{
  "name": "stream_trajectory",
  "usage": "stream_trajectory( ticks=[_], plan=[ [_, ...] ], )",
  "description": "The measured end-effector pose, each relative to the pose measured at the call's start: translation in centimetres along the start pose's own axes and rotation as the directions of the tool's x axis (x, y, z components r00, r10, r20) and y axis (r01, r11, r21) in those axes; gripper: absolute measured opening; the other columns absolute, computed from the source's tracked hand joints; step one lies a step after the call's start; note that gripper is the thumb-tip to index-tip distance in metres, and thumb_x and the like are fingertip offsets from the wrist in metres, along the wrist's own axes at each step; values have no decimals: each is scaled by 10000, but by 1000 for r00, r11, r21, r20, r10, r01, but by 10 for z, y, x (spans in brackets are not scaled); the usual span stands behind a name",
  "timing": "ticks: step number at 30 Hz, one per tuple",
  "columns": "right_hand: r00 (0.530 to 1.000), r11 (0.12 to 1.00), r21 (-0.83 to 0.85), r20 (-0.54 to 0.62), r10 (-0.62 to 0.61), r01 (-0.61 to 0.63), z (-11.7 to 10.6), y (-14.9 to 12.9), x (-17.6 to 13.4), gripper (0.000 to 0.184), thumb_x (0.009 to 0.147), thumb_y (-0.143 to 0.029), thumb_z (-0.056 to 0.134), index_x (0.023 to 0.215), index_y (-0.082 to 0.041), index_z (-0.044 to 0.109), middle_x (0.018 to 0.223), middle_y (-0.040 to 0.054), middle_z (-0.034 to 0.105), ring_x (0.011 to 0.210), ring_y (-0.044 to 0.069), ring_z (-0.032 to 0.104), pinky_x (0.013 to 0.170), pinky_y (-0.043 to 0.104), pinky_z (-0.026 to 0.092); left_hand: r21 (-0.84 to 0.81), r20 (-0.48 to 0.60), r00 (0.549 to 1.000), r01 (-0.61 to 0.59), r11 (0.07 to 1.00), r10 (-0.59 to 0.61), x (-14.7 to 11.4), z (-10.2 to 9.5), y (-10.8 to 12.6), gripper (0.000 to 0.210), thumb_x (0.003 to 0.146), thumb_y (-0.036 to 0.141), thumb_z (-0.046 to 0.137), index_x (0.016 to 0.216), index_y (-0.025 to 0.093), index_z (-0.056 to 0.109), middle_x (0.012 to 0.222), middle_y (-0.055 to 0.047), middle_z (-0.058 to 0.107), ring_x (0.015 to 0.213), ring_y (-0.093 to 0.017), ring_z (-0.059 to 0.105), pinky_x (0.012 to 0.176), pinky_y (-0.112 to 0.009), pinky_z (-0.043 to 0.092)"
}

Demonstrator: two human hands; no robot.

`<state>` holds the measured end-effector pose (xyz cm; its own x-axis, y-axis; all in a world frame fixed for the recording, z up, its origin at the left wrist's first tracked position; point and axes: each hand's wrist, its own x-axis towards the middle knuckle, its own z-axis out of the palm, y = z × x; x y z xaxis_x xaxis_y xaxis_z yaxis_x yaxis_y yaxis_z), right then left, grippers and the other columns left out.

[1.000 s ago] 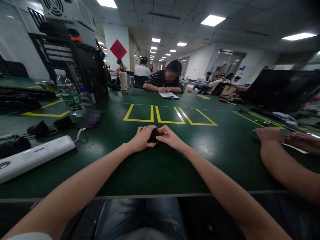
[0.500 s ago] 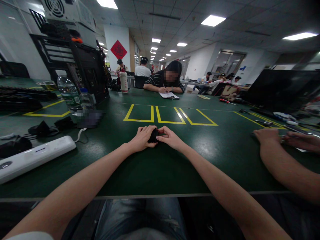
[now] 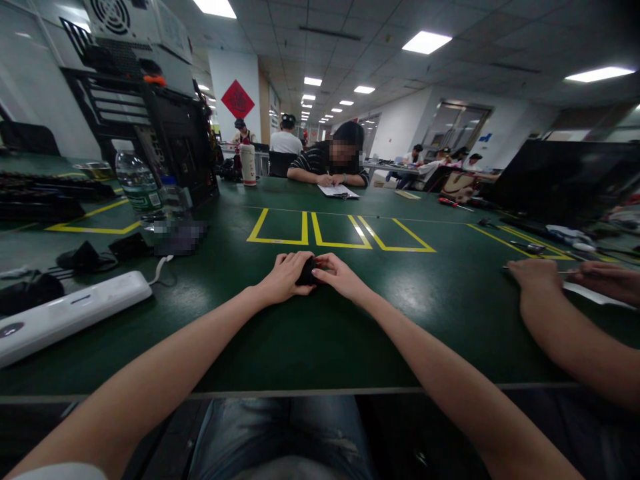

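Note:
A small round black object (image 3: 307, 272) sits low over the green table (image 3: 310, 340), between my two hands; its kind I cannot make out. My left hand (image 3: 287, 275) wraps its left side, with the thumb at the near edge and the fingers over the top. From the right, the thumb and fingers of my right hand (image 3: 336, 273) pinch the object's other side. Much of it is hidden behind the fingers. Just beyond my hands, yellow tape outlines (image 3: 341, 245) mark the tabletop.
On the left lie a white power strip (image 3: 75, 317), black adapters and a water bottle (image 3: 137, 183) beside a computer case (image 3: 175, 140). Another person's hands (image 3: 535, 275) hold a thin tool at right. Across the table someone writes on a paper sheet (image 3: 339, 191).
My hands and the black object stay almost in place; my right fingers shift very slightly. At right, the other person's hands have moved a little, and more white paper shows beneath them.

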<state>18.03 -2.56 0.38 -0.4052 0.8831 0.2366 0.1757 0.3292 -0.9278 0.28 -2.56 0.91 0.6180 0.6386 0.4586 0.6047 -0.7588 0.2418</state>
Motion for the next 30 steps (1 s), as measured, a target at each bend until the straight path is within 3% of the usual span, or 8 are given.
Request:
stream_trajectory(
  ticks=[8,13,22,26,30],
  plan=[
    [995,996,41,66,-78,75,-3,-5,-4,312,641,-245,637,896,-195,464,953,20,510,948,148,503,834,347,432,-1,-2,1000,-4,1000,4,1,2,-2,533,686,350,562,1130,201,308,1075,-70,475,1004,-246,441,872,-401,271],
    [997,997,23,28,-75,75,-1,-5,-3,227,704,-297,572,880,-199,467,894,12,516,892,140,514,802,345,441,-11,4,1000,-3,1000,3,1,0,-2,526,686,350,565,1126,205,315,1078,-66,474,999,-241,445,880,-400,267],
    [999,999,25,42,26,-27,-2,-7,-4,304,699,-286,578,965,-192,463,997,43,508,901,151,527,826,374,439,-21,8,1000,5,1000,-5,1,0,-1,543,686,352,567,1138,202,307,1091,-69,472,1006,-244,443,871,-395,272],
    [996,998,62,80,-35,30,-3,-7,-5,355,632,-238,646,926,-203,449,981,22,502,919,148,527,839,361,434,-16,13,1000,13,1000,-13,1,0,-2,535,681,337,568,1132,205,314,1080,-62,478,982,-240,452,865,-396,271],
    [998,997,58,36,-59,56,-1,-6,-4,271,671,-284,607,879,-198,455,907,12,503,887,139,524,813,344,442,-16,12,1000,21,1000,-21,2,1,-2,544,670,345,574,1131,208,318,1077,-62,479,992,-249,447,859,-396,272]
  ],
)
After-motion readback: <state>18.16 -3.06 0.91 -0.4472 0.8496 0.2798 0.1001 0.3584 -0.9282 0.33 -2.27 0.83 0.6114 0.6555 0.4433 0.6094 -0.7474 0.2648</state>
